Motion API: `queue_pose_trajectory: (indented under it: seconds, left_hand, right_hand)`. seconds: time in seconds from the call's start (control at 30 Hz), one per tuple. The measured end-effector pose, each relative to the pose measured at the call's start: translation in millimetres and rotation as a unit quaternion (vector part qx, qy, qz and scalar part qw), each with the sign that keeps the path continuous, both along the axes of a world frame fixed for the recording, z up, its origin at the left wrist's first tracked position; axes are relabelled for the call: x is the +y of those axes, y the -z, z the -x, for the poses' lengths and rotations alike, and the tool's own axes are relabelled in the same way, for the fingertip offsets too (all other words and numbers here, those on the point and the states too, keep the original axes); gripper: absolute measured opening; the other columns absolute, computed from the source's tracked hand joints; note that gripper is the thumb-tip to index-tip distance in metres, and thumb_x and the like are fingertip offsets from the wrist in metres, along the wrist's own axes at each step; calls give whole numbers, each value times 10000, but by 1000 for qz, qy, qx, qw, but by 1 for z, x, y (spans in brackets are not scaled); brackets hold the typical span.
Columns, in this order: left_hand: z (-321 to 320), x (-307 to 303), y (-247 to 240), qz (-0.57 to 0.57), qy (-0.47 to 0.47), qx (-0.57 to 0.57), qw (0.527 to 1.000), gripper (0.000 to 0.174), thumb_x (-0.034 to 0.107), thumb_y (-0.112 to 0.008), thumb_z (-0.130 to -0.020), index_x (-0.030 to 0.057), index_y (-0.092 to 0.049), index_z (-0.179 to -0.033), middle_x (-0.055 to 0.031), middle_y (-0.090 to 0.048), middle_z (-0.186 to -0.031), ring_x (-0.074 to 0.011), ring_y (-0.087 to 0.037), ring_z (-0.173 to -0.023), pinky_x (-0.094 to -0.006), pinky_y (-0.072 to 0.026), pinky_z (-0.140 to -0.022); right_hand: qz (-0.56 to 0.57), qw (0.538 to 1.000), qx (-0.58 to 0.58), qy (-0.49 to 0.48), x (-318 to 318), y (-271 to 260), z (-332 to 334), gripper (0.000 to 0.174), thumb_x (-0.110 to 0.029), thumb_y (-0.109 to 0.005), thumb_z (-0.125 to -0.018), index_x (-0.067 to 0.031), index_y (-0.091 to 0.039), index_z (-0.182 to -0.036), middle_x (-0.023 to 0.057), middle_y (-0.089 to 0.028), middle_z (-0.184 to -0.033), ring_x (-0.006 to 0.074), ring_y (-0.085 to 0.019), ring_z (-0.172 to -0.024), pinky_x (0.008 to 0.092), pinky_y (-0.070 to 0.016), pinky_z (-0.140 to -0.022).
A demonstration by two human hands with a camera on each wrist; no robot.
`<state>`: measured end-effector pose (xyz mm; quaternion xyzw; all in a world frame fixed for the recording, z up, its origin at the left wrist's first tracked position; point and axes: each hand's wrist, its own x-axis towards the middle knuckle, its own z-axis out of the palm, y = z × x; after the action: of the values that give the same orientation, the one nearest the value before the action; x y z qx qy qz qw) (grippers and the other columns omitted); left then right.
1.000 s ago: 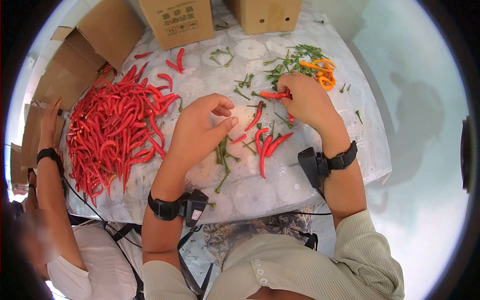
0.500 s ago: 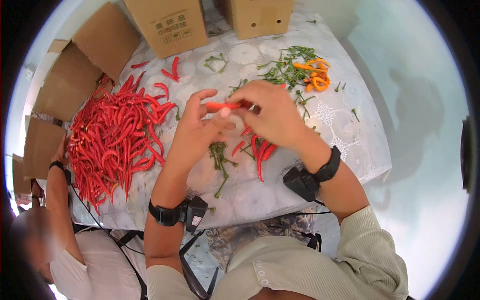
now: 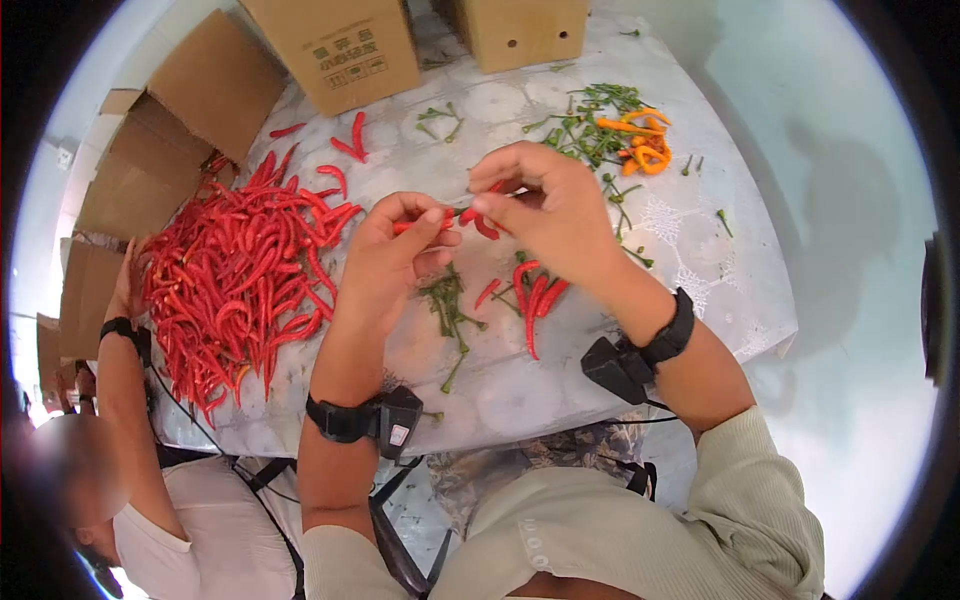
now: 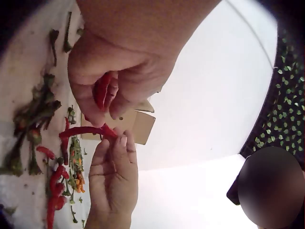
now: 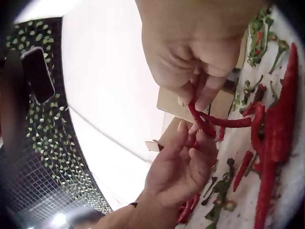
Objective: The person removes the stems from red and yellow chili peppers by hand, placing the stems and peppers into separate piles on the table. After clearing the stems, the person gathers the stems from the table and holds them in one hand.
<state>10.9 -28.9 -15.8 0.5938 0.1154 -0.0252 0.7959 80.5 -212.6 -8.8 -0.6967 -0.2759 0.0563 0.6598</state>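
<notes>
Above the table my two hands meet. My left hand [image 3: 380, 255] curls round a red chili pepper [image 4: 102, 93], which also sticks out at its fingertips in the head view. Opposite it, my right hand [image 3: 560, 205] pinches red chili [image 5: 199, 118] between thumb and fingers; a curved length [image 3: 484, 227] hangs below. The fingertips of both hands are close together where the chilies meet. Under the hands lie green stems [image 3: 448, 310] and a few loose red chilies [image 3: 532, 310]. A large heap of red chilies [image 3: 230, 275] spreads to the left.
Orange chilies [image 3: 650, 155] lie beside a pile of green stems [image 3: 590, 140] at the back right. Cardboard boxes [image 3: 345, 60] stand at the back and left. Another person's arm [image 3: 125, 370] reaches to the heap's left edge. A pale wall borders the right side.
My right hand came left from near the stem pile, carrying red chili to my left hand. My left hand, earlier holding nothing, now grips a red chili. The other person's hand moved down beside the heap.
</notes>
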Motion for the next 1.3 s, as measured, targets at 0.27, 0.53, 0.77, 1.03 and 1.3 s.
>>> queue_pose_trajectory:
  seconds: [0.27, 0.53, 0.77, 1.03, 1.3]
  left_hand:
    - [6, -12, -9, -95, 62, -29, 993, 320, 170, -743, -853, 56, -606, -1119, -5, -647, -962, -80, -627, -811, -192, -507, -680]
    - [6, -5, -4, -134, 66, -70, 986, 209, 91, -730, -843, 12, -638, -1013, -22, -672, -865, -81, -632, -731, -201, -511, -670]
    - [2, 6, -4, 74, 18, -36, 996, 120, 44, -573, -911, 17, -593, -1026, -128, -679, -993, -173, -687, -787, -247, -582, -689]
    - [1, 4, -9, 122, 26, -34, 992, 86, 29, -502, -888, 14, -527, -969, -180, -663, -1011, -223, -699, -812, -291, -604, -692]
    - [1, 17, 1, 240, 45, -25, 970, 151, 80, -552, -856, 85, -509, -1001, -120, -671, -954, -225, -697, -758, -287, -574, -572]
  right_hand:
    - [-91, 980, 139, -107, 0, -6, -1, 176, 37, -574, -907, 14, -610, -1078, 101, -682, -991, 150, -661, -923, 264, -570, -739]
    - [-159, 974, 99, -125, -5, -11, -5, 182, -72, -590, -942, -42, -600, -1122, 64, -671, -1057, 141, -643, -1012, 251, -550, -777]
    - [-2, 1000, 13, -5, -13, -4, -22, 219, -192, -695, -897, -53, -648, -1060, 1, -661, -907, 69, -595, -825, 216, -491, -688]
    - [48, 973, 129, -185, -7, 0, -9, 235, -119, -729, -856, -20, -637, -1048, 28, -661, -915, 79, -611, -792, 221, -508, -668]
    - [40, 989, 73, -123, -6, 3, -8, 182, -47, -707, -838, -12, -646, -1006, 23, -660, -909, 73, -609, -778, 220, -506, -678]
